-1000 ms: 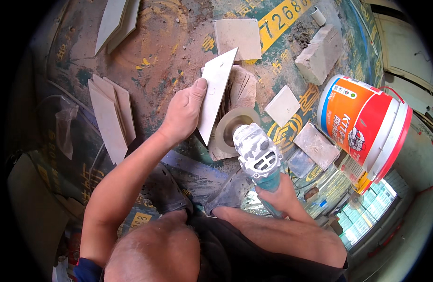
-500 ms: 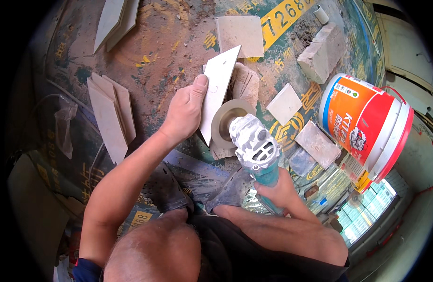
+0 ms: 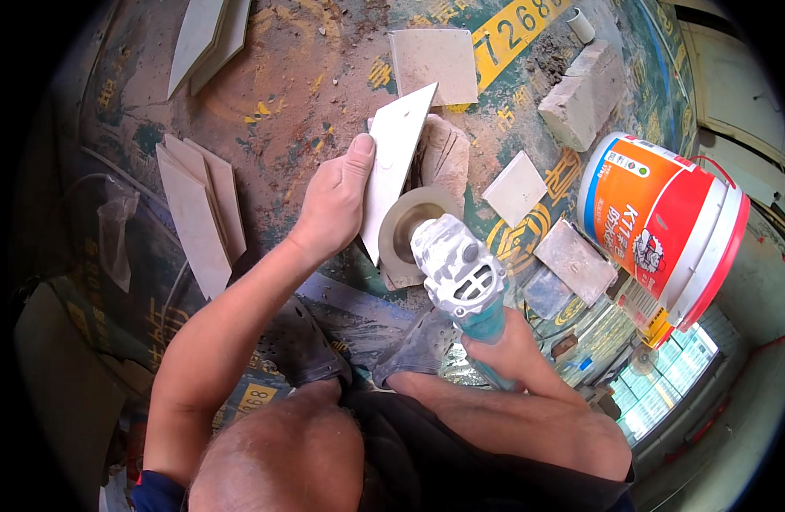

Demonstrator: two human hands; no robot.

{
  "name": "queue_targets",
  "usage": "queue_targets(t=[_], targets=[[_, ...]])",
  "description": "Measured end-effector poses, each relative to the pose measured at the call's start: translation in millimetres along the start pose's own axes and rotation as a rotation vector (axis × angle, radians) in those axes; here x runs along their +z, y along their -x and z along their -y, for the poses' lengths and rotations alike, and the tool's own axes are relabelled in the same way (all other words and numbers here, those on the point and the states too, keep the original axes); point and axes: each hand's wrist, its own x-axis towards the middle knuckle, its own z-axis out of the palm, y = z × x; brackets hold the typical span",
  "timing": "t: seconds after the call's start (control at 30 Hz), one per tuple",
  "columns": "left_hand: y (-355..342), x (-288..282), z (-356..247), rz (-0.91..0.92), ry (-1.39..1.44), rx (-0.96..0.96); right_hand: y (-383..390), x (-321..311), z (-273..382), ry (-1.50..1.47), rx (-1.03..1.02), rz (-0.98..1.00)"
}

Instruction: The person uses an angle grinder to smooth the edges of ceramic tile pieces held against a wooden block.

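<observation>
My left hand grips the left edge of a white slanted tile piece, thumb on its face. The tile rests tilted against a rough, grooved block. My right hand is wrapped round the teal body of an angle grinder, whose head is coated in white dust. Its round disc lies at the tile's lower right edge; whether it touches cannot be made out. The disc looks blurred.
Cut tile pieces lean at left and far left. A square tile lies beyond the block, a smaller tile to its right. A pale brick and an orange-and-red bucket stand at right. Dust covers the printed ground sheet.
The grinder and its disc have shifted slightly downward and toward me along the tile's edge. My left hand and the tile have hardly moved.
</observation>
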Motion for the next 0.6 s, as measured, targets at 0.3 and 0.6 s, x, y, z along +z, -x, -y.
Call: queue_targets(t=[0.3,0.6], targets=[[-4.5,-3.8,12.0,-0.021,-0.07,-0.025,-1.4,-2.6,4.8,0.053,-0.014,-0.026],[-4.6,0.1,8.3,-0.025,-0.035,-0.001,-5.7,-1.6,-2.4,0.031,-0.065,-0.069]])
